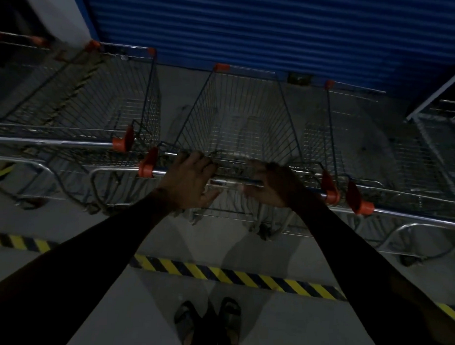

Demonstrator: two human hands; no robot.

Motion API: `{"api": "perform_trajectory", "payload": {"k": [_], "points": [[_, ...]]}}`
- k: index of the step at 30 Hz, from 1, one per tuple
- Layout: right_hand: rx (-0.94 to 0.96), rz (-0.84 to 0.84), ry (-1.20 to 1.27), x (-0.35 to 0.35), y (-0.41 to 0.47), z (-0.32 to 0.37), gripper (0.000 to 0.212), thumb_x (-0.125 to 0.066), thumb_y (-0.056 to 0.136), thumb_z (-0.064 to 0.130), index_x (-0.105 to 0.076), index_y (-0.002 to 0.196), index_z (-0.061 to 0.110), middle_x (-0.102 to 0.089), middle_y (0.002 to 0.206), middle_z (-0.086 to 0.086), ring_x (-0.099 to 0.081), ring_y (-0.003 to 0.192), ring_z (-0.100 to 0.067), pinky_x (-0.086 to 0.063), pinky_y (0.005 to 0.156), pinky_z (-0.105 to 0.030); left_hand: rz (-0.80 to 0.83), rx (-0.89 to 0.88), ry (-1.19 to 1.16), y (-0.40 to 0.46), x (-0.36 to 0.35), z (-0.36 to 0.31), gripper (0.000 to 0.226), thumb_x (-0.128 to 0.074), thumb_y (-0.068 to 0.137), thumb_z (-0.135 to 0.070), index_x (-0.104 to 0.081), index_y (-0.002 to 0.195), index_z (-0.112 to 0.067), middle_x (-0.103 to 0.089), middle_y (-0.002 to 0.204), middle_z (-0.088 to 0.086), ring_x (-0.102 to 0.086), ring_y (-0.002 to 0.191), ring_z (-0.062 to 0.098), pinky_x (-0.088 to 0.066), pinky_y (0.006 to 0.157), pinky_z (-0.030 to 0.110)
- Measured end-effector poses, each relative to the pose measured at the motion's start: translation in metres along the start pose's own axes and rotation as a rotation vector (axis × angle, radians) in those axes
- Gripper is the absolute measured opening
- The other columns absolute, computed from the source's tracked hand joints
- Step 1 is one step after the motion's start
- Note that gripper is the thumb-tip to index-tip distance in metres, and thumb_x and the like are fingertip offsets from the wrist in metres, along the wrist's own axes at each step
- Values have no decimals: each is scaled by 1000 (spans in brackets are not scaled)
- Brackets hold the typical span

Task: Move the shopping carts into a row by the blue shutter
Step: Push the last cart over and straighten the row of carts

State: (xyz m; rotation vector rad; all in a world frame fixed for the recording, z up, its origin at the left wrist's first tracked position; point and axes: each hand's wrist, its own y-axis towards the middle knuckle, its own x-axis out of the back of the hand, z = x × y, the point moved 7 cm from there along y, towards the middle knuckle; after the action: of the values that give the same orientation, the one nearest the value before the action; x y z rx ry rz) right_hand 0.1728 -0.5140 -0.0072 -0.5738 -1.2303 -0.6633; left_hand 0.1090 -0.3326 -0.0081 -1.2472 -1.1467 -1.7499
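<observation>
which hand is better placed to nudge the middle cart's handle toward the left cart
Right. The right hand sits nearer the handle's right end, so it can push leftward.

Both arms outstretched, left grip (188, 180) and right grip (272, 184) loosely curled

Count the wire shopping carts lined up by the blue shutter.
3 clearly: the silver wire cart on the left, the middle cart under both hands, and the right cart. Another orange-capped rail at far left may belong to a fourth, cut off.
</observation>
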Motion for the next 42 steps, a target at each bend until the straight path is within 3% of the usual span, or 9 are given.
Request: {"api": "perform_trajectory", "payload": {"k": [4,11,16,21,25,29,33,40,42], "points": [[21,-218,29,12,37,45,65,-44,88,60,-53,133,15,-63,122,-9,-57,110,-33,-47,90,-47,-105,114,-2,-11,24,17,55,-47,91,-53,-56,126,-12,-56,128,9,-47,117,32,-35,89,47],[97,-269,13,10,100,152,55,-40,83,40,-54,130,15,-61,119,-10,-55,104,-35,-44,83,-45,-158,172,-3,-44,45,80,56,-55,83,-46,-57,127,-11,-56,127,9,-51,116,33,-30,100,52],[69,-273,51,-9,148,227,66,-27,81,42,-51,133,11,-60,120,-14,-55,104,-37,-45,85,-47,-157,175,-31,-86,44,153,52,-54,83,-41,-57,123,-8,-57,126,11,-50,113,34,-38,89,47],[18,-286,72,-37,197,321,62,-32,78,39,-57,127,11,-63,116,-14,-56,105,-36,-44,91,-49,-78,167,-12,-151,37,243,50,-54,82,-43,-56,120,-10,-58,122,10,-50,108,33,-39,85,46],[29,-223,-8,-57,230,373,60,-54,77,30,-49,134,14,-56,119,-11,-50,111,-35,-39,95,-48,26,292,-25,-200,21,326,50,-52,82,-43,-57,120,-11,-58,118,10,-51,107,34,-40,89,47],[-49,-21,-28,-81,263,395,71,-61,83,29,-32,147,20,-48,136,-10,-44,122,-35,-35,102,-47,88,520,5,-246,-2,402,47,-60,75,-35,-59,116,-11,-58,112,15,-51,104,39,-37,97,53],[-138,168,35,-93,298,392,75,-61,88,28,-21,151,22,-47,141,-14,-49,122,-38,-38,104,-49,98,530,21,-249,-14,435,40,-62,70,-31,-63,107,-15,-62,103,11,-53,101,37,-35,98,51],[-194,73,-42,-85,364,371,55,-47,65,51,-61,108,20,-67,103,-7,-64,95,-32,-52,83,-40,125,446,51,-209,-25,480,43,-53,74,-37,-61,108,-12,-63,98,12,-56,93,38,-39,87,47],[-222,50,-121,-77,379,362,49,-56,69,52,-64,105,19,-68,100,-9,-65,93,-33,-51,80,-37,131,416,40,-192,-27,490,48,-46,74,-39,-62,110,-11,-65,97,12,-59,89,38,-42,84,47]]}}
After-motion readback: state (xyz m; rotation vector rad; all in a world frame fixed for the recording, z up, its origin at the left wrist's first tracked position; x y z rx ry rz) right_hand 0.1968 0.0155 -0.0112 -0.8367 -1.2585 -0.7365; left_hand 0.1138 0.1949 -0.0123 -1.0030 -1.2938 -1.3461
